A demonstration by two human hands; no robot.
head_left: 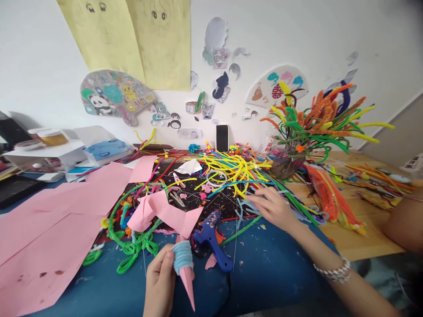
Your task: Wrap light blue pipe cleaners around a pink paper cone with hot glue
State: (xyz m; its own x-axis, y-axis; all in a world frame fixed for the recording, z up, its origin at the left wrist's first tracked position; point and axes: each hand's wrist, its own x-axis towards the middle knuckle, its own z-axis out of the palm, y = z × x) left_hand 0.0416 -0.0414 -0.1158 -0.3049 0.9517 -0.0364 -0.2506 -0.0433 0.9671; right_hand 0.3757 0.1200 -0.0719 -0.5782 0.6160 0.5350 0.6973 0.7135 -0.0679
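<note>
My left hand point(161, 275) is closed around a pink paper cone point(187, 288), its narrow tip pointing down. Light blue pipe cleaner point(183, 256) is wound round the cone's middle. My right hand point(273, 207) is over the table with fingers stretched out and somewhat apart, close to light blue pipe cleaner pieces point(240, 212); I see nothing held in it. A blue hot glue gun point(211, 240) lies between my hands. Just beyond my left hand is folded pink paper point(180, 215). Green pipe cleaner loops point(135, 251) lie to its left.
Pink paper sheets point(56, 246) cover the left side. Yellow pipe cleaners point(236, 169) are heaped at the back near a phone point(222, 138). A vase point(286, 164) of colourful pipe cleaners stands at right, beside an orange bundle point(325, 193). Another person's arm point(405, 220) shows at far right.
</note>
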